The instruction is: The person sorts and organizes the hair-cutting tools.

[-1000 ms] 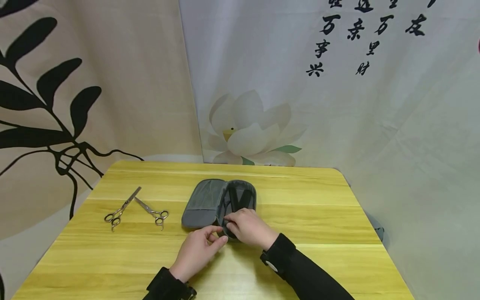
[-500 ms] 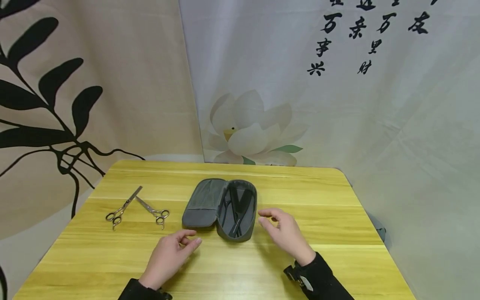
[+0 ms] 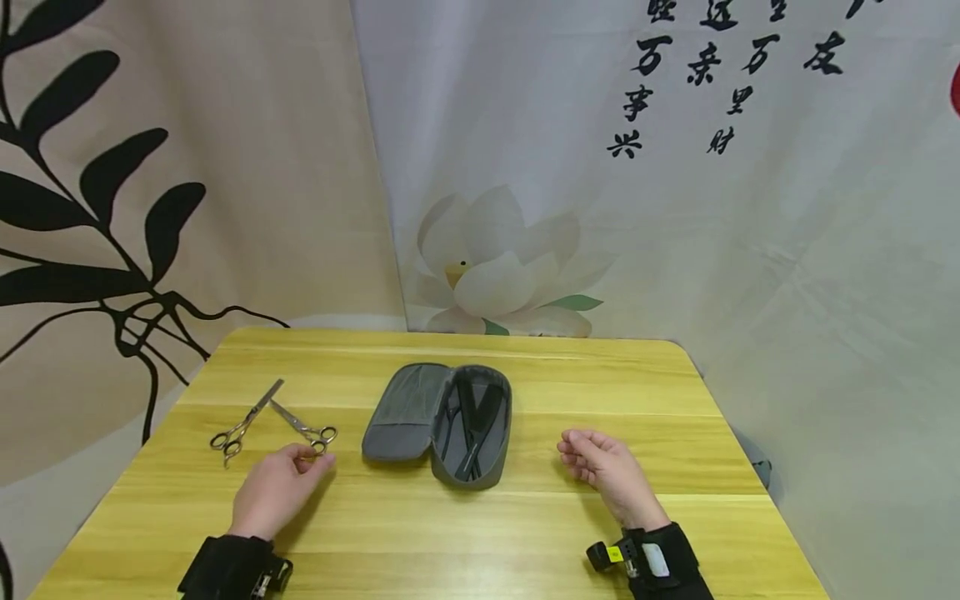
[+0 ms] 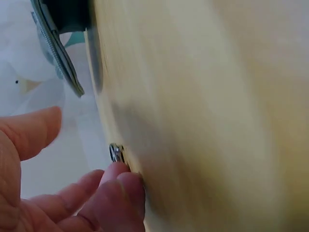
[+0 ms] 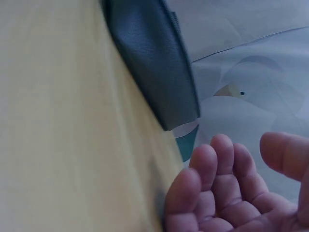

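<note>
Two pairs of silver hairdressing scissors lie on the left of the table. My left hand point(image 3: 277, 490) is at the finger rings of the right-hand scissors point(image 3: 291, 418), covering part of a handle. In the left wrist view its fingertips meet the table beside the scissors' ring point(image 4: 116, 152), with the thumb held well apart; any grip is not visible. The left-hand scissors point(image 3: 252, 413) lie just beyond. An unzipped grey case point(image 3: 397, 417) lies spread in the middle, with dark slim tools point(image 3: 480, 421) in its right half. My right hand point(image 3: 609, 473) hovers right of it, fingers loosely curled, holding nothing.
A yellow wood-grain table point(image 3: 525, 542) bears everything. Its far edge stands close to a hanging cloth backdrop point(image 3: 675, 233) printed with a flower and writing. The case's side point(image 5: 154, 67) rises left of the right hand's fingers in the right wrist view.
The right hand has come out of the case and moved right. The left hand has moved left from the case's front edge to the scissors. The dark tools now show inside the case.
</note>
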`<state>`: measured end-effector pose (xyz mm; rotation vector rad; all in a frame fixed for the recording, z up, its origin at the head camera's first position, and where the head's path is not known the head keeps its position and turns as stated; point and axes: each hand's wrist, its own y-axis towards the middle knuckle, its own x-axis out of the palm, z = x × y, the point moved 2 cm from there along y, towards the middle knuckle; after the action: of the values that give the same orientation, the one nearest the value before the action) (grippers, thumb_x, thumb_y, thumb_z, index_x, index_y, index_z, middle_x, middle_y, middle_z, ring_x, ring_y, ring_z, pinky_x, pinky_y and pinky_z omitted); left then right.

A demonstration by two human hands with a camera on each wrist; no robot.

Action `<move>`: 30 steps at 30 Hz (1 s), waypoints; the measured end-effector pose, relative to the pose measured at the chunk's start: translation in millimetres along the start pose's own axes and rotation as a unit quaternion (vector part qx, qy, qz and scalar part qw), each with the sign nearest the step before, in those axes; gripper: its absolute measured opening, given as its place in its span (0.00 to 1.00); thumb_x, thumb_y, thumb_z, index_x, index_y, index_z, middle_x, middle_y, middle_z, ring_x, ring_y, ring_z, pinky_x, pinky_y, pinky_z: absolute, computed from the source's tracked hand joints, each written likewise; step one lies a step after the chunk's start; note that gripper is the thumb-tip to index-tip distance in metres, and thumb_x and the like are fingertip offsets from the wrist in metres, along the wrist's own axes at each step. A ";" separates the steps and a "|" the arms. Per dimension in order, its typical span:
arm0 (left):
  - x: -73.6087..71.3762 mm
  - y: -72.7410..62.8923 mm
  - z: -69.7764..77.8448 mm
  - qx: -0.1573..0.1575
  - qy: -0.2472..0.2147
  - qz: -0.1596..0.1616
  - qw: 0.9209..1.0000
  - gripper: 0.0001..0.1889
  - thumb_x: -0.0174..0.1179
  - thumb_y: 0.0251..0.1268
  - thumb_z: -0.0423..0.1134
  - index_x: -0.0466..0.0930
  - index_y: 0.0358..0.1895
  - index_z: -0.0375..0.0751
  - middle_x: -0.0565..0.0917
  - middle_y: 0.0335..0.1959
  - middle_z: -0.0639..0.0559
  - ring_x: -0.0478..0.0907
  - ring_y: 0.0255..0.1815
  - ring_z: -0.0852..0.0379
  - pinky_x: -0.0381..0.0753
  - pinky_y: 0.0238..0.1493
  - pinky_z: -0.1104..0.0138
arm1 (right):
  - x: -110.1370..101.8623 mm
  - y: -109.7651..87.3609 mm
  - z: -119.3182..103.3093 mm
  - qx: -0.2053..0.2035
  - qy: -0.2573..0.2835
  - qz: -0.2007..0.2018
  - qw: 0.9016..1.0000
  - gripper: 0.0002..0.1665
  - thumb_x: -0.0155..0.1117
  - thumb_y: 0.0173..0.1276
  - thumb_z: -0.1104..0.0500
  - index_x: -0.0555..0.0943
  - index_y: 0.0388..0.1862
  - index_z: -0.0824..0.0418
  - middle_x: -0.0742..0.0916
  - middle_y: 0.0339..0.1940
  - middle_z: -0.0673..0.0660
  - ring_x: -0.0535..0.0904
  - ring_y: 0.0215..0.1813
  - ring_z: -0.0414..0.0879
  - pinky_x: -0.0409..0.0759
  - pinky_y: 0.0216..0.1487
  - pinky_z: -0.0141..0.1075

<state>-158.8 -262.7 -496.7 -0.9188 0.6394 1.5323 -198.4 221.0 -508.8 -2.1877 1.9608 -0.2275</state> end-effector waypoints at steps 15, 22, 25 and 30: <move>21.8 25.9 38.5 0.076 0.004 -0.021 0.997 0.28 0.67 0.74 0.57 0.86 0.63 0.39 0.92 0.42 0.47 0.87 0.40 0.52 0.83 0.38 0.57 | 0.0 6.5 15.7 0.008 0.016 -0.013 1.000 0.29 0.59 0.85 0.51 0.76 0.68 0.75 0.89 0.52 0.57 0.85 0.52 0.47 0.86 0.55 0.36; 23.6 29.9 29.8 0.069 0.013 -0.001 0.998 0.26 0.63 0.79 0.50 0.82 0.64 0.29 0.90 0.48 0.35 0.88 0.47 0.36 0.85 0.49 0.44 | -1.0 6.6 17.7 0.006 0.028 -0.019 0.999 0.29 0.60 0.85 0.51 0.75 0.68 0.76 0.89 0.52 0.56 0.86 0.52 0.47 0.86 0.55 0.36; 20.2 33.6 23.6 0.065 0.032 0.007 0.997 0.24 0.63 0.79 0.47 0.82 0.62 0.28 0.89 0.52 0.30 0.86 0.51 0.30 0.84 0.52 0.40 | -1.4 7.1 19.0 0.007 0.030 -0.014 0.999 0.29 0.60 0.85 0.51 0.75 0.68 0.76 0.89 0.52 0.57 0.86 0.52 0.47 0.87 0.54 0.36; 15.6 37.4 18.4 0.056 0.069 0.007 0.996 0.23 0.69 0.74 0.45 0.80 0.56 0.26 0.89 0.41 0.33 0.86 0.38 0.36 0.84 0.41 0.46 | -1.3 9.4 22.2 0.010 0.037 -0.003 0.999 0.27 0.61 0.84 0.53 0.76 0.67 0.76 0.89 0.52 0.60 0.86 0.51 0.48 0.87 0.53 0.36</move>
<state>-199.2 -245.5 -503.5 -0.9403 0.8245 1.4390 -202.1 222.2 -532.6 -2.2027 1.9804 -0.3325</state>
